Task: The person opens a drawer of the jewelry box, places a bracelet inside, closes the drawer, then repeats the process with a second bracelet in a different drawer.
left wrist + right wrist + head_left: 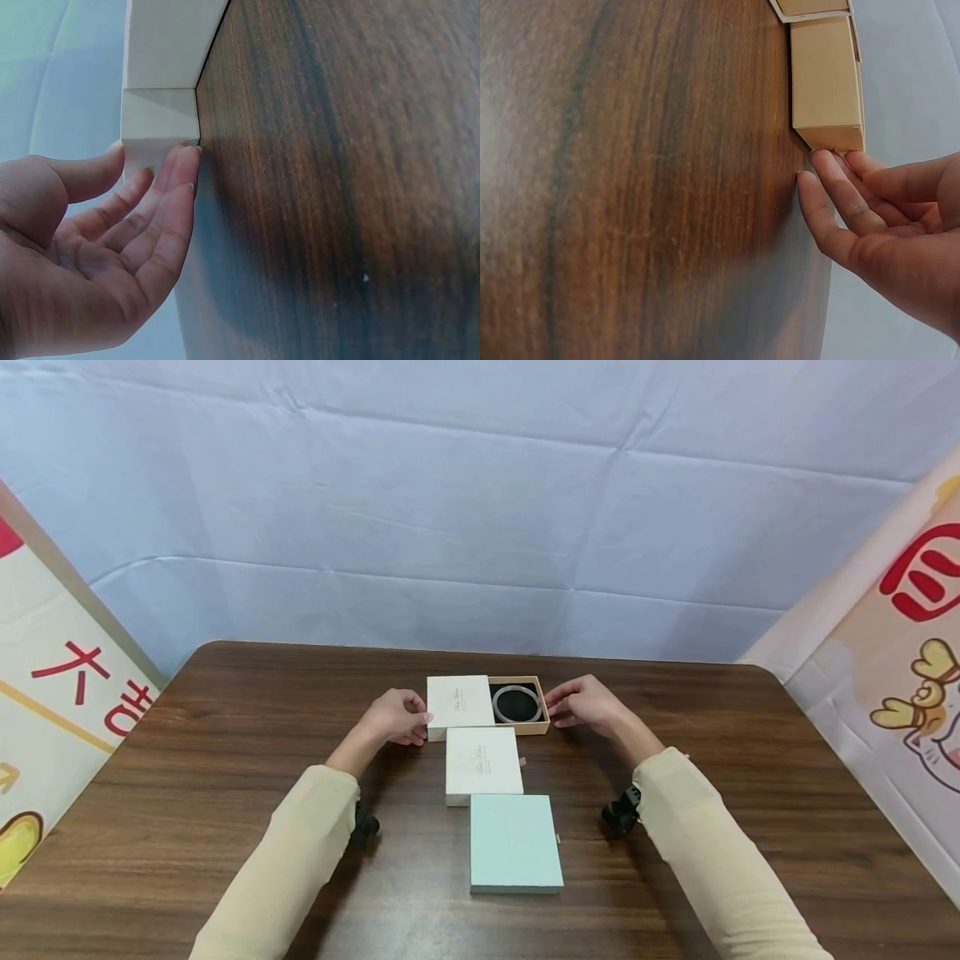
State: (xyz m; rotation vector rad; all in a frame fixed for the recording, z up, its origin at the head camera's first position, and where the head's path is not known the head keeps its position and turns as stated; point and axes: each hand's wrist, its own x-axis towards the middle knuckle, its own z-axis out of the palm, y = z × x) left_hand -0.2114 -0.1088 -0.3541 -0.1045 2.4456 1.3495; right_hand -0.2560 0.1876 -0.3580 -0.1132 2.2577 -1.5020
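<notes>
A white drawer-style gift box lies farthest back, its tan inner drawer slid partly out to the right. A pale round bangle sits on the drawer's black lining. My left hand touches the left end of the white cover, thumb at the top edge and fingers low on the end face. At the drawer's right end, the fingertips of my right hand touch or nearly touch the tan end face. Whether a pull tab lies between those fingertips is hidden.
A second white box with a small ribbon tab lies just in front of the first. Nearer still is a mint-green box. All rest on a dark wood table, with a pale cloth backdrop behind.
</notes>
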